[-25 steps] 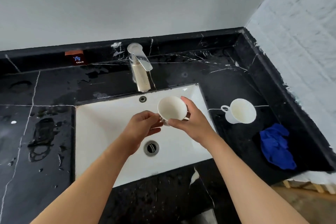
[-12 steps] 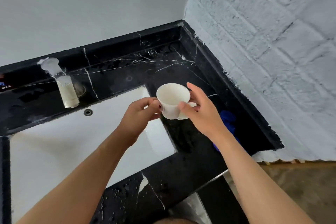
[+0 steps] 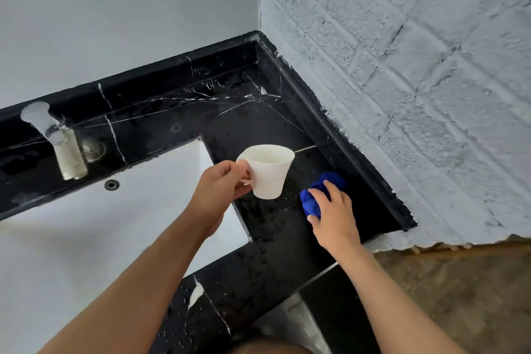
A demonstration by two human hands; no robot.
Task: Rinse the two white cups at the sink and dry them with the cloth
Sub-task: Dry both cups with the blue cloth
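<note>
**Desk:** What does the frame show?

**Photographer:** A person at a black marble bench (image 3: pixel 275 238) beside a white sink (image 3: pixel 86 238). The left hand (image 3: pixel 221 190) holds a white cup (image 3: pixel 268 171) upright by its handle, fingers (image 3: pixel 230 169) clamped on that handle, the cup raised over the bench just right of the sink's edge. The right hand (image 3: pixel 334 214) lies on a crumpled blue cloth (image 3: pixel 314 195) on the bench near the brick wall (image 3: pixel 402 95), its fingers curled down over the cloth.

**Desk:** Is the cloth lifted?

**Photographer:** It appears to rest on the bench; the grip looks closed, but I cannot tell how firmly.

**Desk:** How far along is the job?

**Photographer:** No water runs from the tap (image 3: pixel 57 141), and drops speckle the bench, so I judge this cup rinsed and its drying about to begin. Nothing is wiped yet.

**Desk:** And the second cup?

**Photographer:** Out of sight in this frame. Whether it is rinsed cannot be told; at the least, both cups are left to dry.
</note>
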